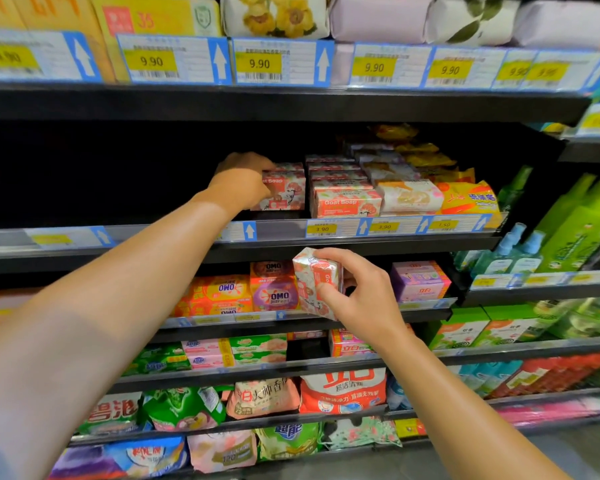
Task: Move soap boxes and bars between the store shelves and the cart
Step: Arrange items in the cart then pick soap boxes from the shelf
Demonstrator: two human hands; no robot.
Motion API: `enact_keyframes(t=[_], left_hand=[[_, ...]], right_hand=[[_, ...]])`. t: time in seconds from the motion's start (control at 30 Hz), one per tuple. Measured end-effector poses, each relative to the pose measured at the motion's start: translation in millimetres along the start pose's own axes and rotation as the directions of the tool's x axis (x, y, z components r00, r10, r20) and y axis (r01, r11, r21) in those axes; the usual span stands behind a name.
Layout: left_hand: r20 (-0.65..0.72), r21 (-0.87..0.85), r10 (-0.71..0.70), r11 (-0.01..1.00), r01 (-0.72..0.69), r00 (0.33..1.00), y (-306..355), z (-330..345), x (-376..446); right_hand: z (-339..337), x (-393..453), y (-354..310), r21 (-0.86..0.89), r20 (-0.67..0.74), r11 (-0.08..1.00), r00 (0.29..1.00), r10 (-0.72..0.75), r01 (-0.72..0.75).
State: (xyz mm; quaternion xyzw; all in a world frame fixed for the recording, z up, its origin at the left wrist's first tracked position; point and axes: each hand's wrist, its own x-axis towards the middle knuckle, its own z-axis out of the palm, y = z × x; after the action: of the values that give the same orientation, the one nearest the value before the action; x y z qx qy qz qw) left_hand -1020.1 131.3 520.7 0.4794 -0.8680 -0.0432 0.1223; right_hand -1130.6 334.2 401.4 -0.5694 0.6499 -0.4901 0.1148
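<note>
My left hand [241,180] reaches into the middle shelf and grips a pink-and-white Goat Soap box [286,188] that stands at the left end of the soap row. My right hand [357,292] holds a second Goat Soap box [314,282] tilted on end in the air, in front of the shelf below. To the right of the gripped box, more Goat Soap boxes [345,200] are stacked in a row running back into the shelf. No cart is in view.
Left of my left hand the middle shelf [118,233] is dark and bare. Wrapped soap bars [409,195] and yellow packs [468,199] sit right of the stack. OMO soaps [243,292] fill the shelf below; detergent bags lie lower, green bottles [568,223] at right.
</note>
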Motion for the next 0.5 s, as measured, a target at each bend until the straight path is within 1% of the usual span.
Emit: enact_keyframes(t=[0.23, 0.33, 0.4, 0.47, 0.5], left_hand=[[-0.005, -0.025, 0.026, 0.999, -0.027, 1.000, 3.3, 4.5, 3.2], [-0.010, -0.038, 0.076, 0.996, -0.077, 0.997, -3.2, 5.4, 0.1], [-0.072, -0.078, 0.091, 0.992, -0.096, 0.993, -8.3, 4.6, -7.5], [-0.207, -0.189, 0.085, 0.974, -0.125, 0.975, -12.4, 1.3, -25.0], [-0.288, -0.239, 0.099, 0.956, -0.172, 0.952, -11.7, -1.2, -36.8]], right_hand=[[-0.6, 1.4, -4.3, -0.022, 0.002, 1.000, 1.000, 0.001, -0.001], [-2.1, -0.3, -9.3, -0.010, 0.001, 1.000, 1.000, 0.003, -0.003], [-4.8, -1.1, -13.2, 0.030, -0.012, 0.999, 1.000, 0.025, -0.025], [-6.9, -1.6, -17.1, 0.095, -0.019, 0.991, 0.996, 0.092, -0.090], [-8.5, -1.3, -18.4, 0.128, -0.018, 0.985, 0.992, 0.122, -0.119]])
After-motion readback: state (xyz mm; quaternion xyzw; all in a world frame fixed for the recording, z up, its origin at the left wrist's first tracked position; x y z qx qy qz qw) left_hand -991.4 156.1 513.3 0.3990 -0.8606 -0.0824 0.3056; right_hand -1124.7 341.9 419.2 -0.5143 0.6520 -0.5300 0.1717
